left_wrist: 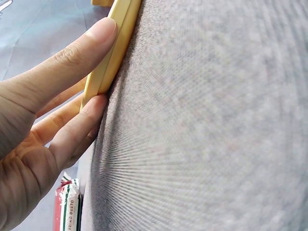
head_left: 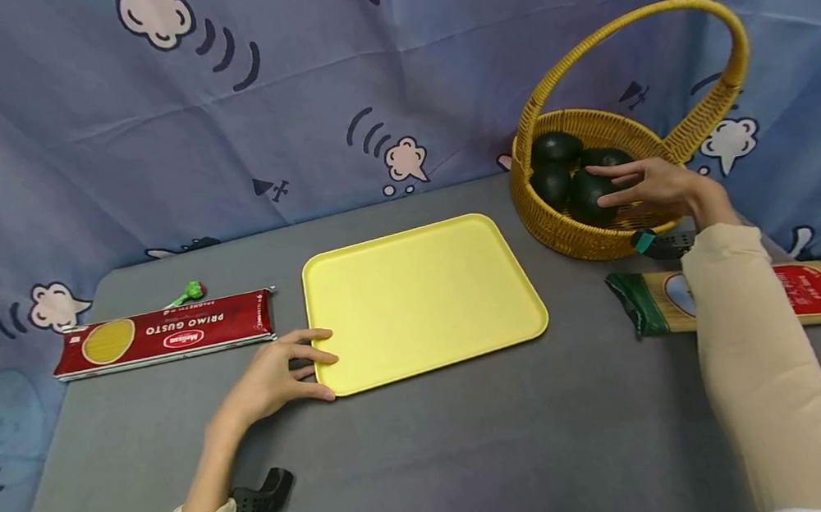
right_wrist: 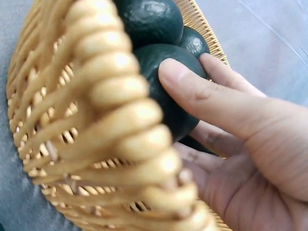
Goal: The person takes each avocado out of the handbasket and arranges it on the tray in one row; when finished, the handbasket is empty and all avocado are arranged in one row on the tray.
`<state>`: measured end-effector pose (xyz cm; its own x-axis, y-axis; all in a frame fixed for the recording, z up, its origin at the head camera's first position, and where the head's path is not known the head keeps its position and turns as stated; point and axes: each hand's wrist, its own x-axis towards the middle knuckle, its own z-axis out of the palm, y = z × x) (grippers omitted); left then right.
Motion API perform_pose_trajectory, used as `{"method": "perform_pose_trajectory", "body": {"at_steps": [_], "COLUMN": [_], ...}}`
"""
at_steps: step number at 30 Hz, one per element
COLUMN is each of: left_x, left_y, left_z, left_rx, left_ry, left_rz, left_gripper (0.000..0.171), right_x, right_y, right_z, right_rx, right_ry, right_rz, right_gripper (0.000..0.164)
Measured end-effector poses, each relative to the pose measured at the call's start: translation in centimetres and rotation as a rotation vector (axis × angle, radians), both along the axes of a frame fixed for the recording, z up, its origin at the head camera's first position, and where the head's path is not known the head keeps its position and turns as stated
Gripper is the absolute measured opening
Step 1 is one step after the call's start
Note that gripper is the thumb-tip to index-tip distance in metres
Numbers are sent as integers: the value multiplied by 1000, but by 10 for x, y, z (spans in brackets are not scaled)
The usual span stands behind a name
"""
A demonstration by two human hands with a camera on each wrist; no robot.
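Observation:
A yellow tray [head_left: 425,300] lies flat on the grey table. My left hand [head_left: 274,376] holds its near left corner; in the left wrist view the thumb [left_wrist: 103,31] lies on the tray rim [left_wrist: 110,57], with other fingers against the edge below. At the right, a wicker basket [head_left: 564,233] with a tall handle holds several dark green avocados [head_left: 556,145]. Reaching into it, my right hand [head_left: 659,182] grips one avocado [right_wrist: 168,91], the thumb on its near side and fingers around the far side. The basket's rim partly hides this in the right wrist view.
A red spaghetti pack [head_left: 165,333] lies left of the tray, with a green-wrapped lollipop [head_left: 194,291] behind it. Under the right forearm is another pasta pack [head_left: 807,288] with green ends. A blue patterned cloth [head_left: 326,74] hangs behind the table.

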<state>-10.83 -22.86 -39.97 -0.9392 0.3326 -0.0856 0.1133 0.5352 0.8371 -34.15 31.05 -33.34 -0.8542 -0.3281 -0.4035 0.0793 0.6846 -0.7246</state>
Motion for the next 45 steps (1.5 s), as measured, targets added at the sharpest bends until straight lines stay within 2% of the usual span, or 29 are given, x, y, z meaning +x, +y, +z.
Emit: {"method": "perform_pose_trajectory", "body": {"at_steps": [5, 14, 17, 21, 24, 26, 32, 38, 42, 45], "left_x": [-2, -2, -2, -3, -4, -4, -1, 0, 2, 2], "left_y": [2, 2, 1, 2, 3, 4, 10, 14, 13, 13], "left_z": [0, -1, 0, 2, 6, 9, 14, 17, 17, 17], "left_rx": [5, 0, -7, -15, -35, -59, -113, -152, -143, -149], "left_ry": [17, 15, 11, -2, -2, 2, -19, -17, -18, -6], "left_rz": [-8, -15, -11, -8, -6, -4, 21, 37, 41, 35], "left_gripper": [42, 42, 42, 42, 43, 43, 44, 43, 42, 42], "right_x": [4, 8, 7, 7, 11, 15, 29, 46, 62, 75], "right_y": [9, 14, 13, 13, 14, 14, 11, 2, -4, -6], "right_z": [0, 9, 15, 20, 21, 20, 21, 23, 24, 25], "right_rx": [-75, -93, -117, -193, -252, -278, -322, -377, -488, -617], "right_ry": [-20, -86, -135, -187, -206, -203, -139, -60, -28, 0], "right_rz": [-74, -87, -116, -174, -208, -222, -257, -327, -386, -399], "right_gripper": [72, 71, 63, 44, 42, 44, 67, 73, 74, 72]}}
